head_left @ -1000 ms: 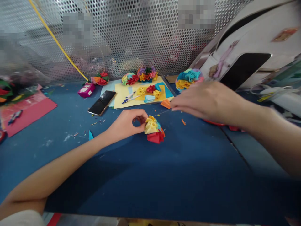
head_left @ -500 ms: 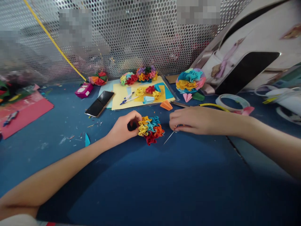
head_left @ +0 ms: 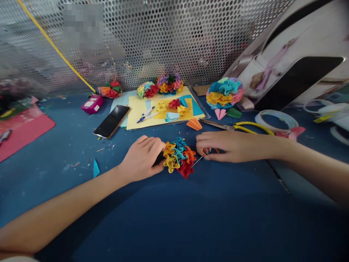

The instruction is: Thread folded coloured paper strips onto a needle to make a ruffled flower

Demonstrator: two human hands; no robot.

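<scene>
Paper flower cluster [head_left: 179,158] on the blue counter [head_left: 245,218], directly between both hands, a mass of ruffled coils in yellow, teal, orange and red. Left hand [head_left: 141,159] just left of it, fingers loosely curled, fingertips touching the yellow coils; firm grip or light contact impossible to tell. Right hand [head_left: 227,146] just right of it, thumb and fingers pressed together in a pinch on a thin needle [head_left: 197,161], the point angled down and left toward the cluster's red side, contact with the paper impossible to tell. Small orange scrap [head_left: 216,150] at those fingertips. Above the right hand, scissors [head_left: 218,124] with yellow handles, lying flat, blades toward a folded orange piece [head_left: 194,124]. Farther right, a tape roll [head_left: 276,119], a pink paper dart [head_left: 220,114], a green scrap [head_left: 233,112] and a large flower ball [head_left: 225,93]. Behind the cluster, a yellow card [head_left: 141,118] bearing small paper flowers [head_left: 174,103] and a pen [head_left: 147,115], with two more flowers [head_left: 159,89] at its far edge. To the left, a phone [head_left: 111,121], a pinwheel rosette [head_left: 110,89], a teal scrap [head_left: 96,168] and a pink sheet [head_left: 24,131]. Magenta box [head_left: 92,104] with a white label, its writing too small to read. Perforated metal screen [head_left: 163,43] along the back.
</scene>
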